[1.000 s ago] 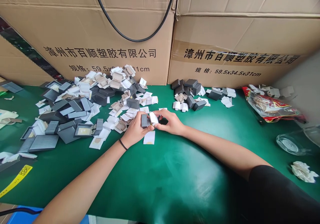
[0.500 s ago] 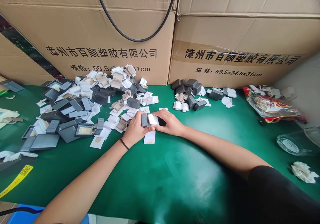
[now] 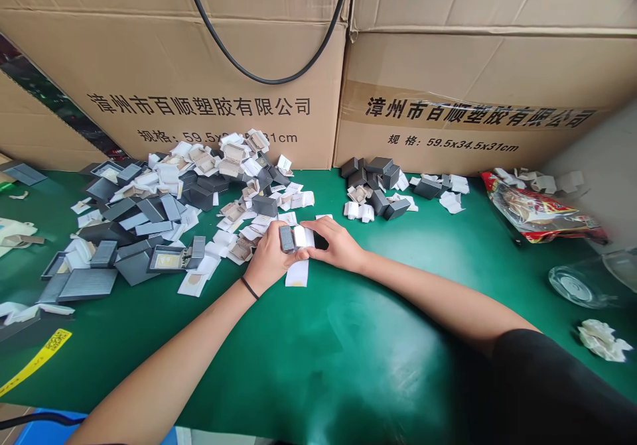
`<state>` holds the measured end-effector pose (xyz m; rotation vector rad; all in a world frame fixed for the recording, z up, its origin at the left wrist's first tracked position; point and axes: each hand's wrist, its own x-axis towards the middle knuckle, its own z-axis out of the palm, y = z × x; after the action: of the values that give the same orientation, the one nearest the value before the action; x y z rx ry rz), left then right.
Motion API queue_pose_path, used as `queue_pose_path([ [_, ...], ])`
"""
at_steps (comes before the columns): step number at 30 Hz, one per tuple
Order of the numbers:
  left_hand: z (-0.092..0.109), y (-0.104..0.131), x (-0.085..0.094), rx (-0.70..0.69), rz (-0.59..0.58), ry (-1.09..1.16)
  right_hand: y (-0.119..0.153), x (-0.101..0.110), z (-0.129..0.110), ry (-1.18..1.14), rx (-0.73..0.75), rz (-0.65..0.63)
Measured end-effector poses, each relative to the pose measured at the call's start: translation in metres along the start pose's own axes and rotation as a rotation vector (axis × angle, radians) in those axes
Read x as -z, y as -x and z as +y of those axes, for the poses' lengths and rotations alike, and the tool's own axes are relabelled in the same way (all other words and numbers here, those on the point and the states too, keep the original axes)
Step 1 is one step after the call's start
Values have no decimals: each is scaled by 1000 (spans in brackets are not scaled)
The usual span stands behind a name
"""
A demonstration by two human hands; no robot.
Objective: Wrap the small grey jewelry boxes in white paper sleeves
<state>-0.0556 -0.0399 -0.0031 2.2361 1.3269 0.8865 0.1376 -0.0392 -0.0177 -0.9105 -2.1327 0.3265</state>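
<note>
Between my hands, near the middle of the table, is a small dark grey box [image 3: 286, 239] with a white insert [image 3: 299, 237] at its right side. My left hand [image 3: 267, 249] is closed around the box, thumb in front and fingers behind. From the right, my right hand [image 3: 339, 246] pinches the white insert between thumb and fingers. A white paper slip [image 3: 297, 274] with a pale yellow mark lies just below them. Left of my hands spreads a heap of grey boxes [image 3: 154, 209], some open, mixed with folded white card inserts [image 3: 233, 160].
Large cardboard cartons [image 3: 223, 54] stand along the back of the green table [image 3: 348, 365], a black cable [image 3: 263, 80] hanging before them. More grey boxes [image 3: 381, 166] sit back right. A red food packet [image 3: 542, 213], clear cup [image 3: 577, 286] and crumpled tissue [image 3: 602, 340] lie at right.
My hands keep nearly the same hold on the box and the insert. The whole view has shifted very slightly.
</note>
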Motion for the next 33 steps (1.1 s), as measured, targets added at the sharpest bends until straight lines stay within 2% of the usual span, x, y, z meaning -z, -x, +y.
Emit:
queue_pose_path([
  [4, 3, -1, 0, -4, -2, 3, 1, -1, -1, -10, -75, -1],
  [10, 3, -1, -2, -33, -11, -22, -1, 1, -1, -55, 6, -42],
  [20, 2, -3, -2, -41, 10, -19, -1, 0, -4, 49, -55, -27],
  [26, 1, -2, -2, -42, 6, -18, -4, 2, 0, 118, 21, -61],
  [33, -2, -2, -3, -45, 26, -46, -4, 8, 4, -12, 17, -140],
])
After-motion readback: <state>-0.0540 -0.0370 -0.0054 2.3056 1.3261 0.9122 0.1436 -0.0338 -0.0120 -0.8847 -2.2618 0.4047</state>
